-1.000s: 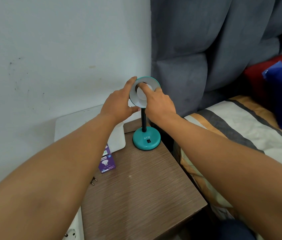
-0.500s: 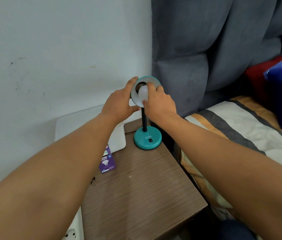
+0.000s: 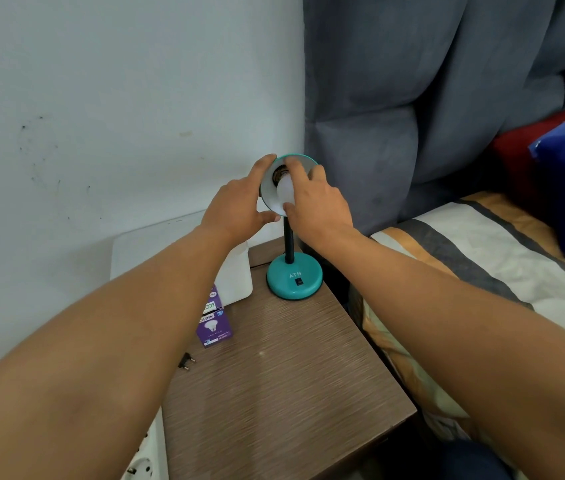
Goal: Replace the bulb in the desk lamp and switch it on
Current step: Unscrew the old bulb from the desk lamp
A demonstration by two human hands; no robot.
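A teal desk lamp with a round base and black neck stands at the back of the wooden bedside table. Its shade tilts toward me, white inside. My left hand grips the shade's left rim. My right hand holds a white bulb at the socket inside the shade, fingers wrapped around it. A black rocker switch sits on the base. The bulb is unlit.
A purple bulb box lies on the table's left side beside a white container. A black plug lies near the left edge. A white power strip sits below left. Bed and grey headboard stand to the right.
My right hand has turned on the bulb, so more of the white bulb and the socket shows. My left hand stays on the shade.
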